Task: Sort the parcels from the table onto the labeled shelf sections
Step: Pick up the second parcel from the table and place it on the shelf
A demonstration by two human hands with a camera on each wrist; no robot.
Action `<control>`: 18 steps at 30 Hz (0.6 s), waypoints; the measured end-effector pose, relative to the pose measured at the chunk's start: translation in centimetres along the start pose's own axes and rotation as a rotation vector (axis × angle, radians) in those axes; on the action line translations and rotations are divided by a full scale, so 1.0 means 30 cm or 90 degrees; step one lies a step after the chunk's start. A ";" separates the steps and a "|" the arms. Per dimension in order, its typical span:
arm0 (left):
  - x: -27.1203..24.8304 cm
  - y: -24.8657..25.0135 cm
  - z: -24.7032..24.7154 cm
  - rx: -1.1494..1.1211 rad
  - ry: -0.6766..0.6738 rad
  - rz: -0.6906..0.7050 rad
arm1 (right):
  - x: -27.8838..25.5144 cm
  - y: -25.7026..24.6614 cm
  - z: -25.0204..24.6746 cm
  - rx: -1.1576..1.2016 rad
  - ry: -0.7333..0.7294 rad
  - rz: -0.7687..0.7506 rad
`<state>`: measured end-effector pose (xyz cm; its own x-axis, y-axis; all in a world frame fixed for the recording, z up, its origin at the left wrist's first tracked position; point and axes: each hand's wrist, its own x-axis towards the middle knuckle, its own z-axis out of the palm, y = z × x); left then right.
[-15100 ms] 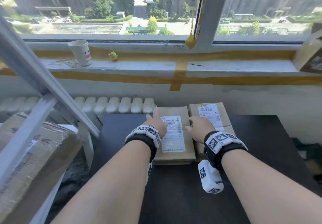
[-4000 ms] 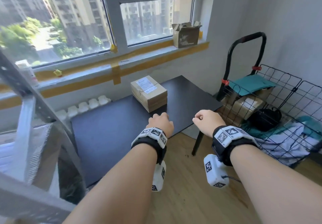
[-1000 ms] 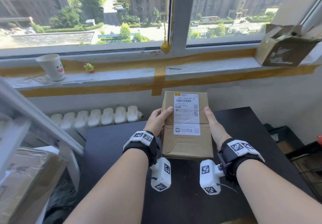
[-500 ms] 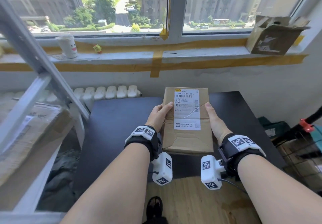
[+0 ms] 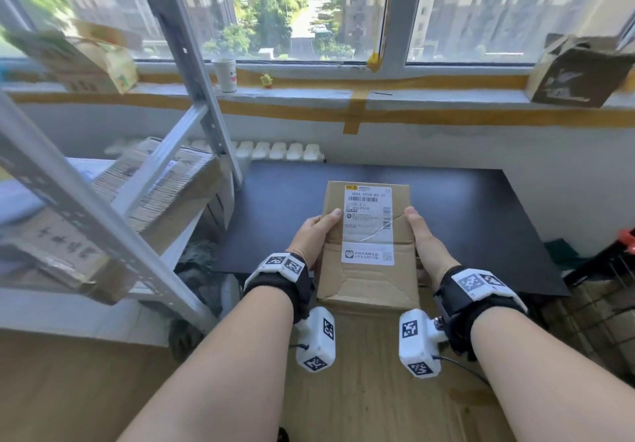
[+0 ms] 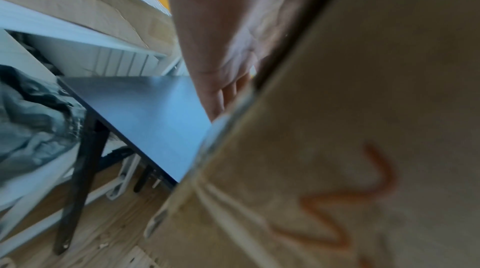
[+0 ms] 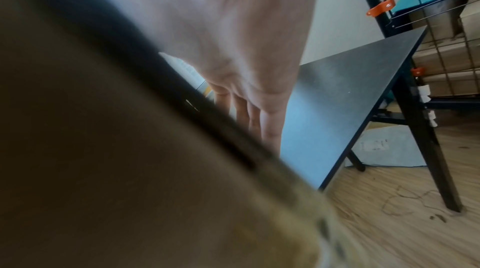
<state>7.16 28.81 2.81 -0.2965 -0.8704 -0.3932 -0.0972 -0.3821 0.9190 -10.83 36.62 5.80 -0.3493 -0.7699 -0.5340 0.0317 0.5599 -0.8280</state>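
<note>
On my left the shelf [image 5: 113, 221] already carries big cartons [image 5: 161, 180] crowding its diagonal braces, so I judge the parcel [image 5: 369, 245] could catch there going in. My left hand [image 5: 314, 233] and right hand [image 5: 424, 239] have their fingers clamped on the parcel's two sides, above the dark surface's [image 5: 464, 215] near edge. Its creased, torn flap could give, or I could misread the label.

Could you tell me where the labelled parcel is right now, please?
In the head view the parcel is centre frame, held between the left hand and right hand above the black table's near edge.
</note>
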 end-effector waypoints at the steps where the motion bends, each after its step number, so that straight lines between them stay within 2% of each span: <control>1: -0.036 0.005 -0.032 -0.003 0.005 0.005 | -0.022 -0.001 0.028 0.003 -0.010 -0.008; 9: -0.199 -0.002 -0.226 -0.025 0.026 0.006 | -0.152 -0.008 0.214 -0.022 -0.068 -0.039; 18: -0.510 -0.113 -0.621 -0.019 0.072 -0.015 | -0.408 0.118 0.620 -0.025 -0.086 -0.030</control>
<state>29.73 37.64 5.19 -0.1848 -0.8900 -0.4168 -0.0735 -0.4104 0.9089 10.97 42.33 6.21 -0.2203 -0.8286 -0.5146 -0.0201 0.5313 -0.8469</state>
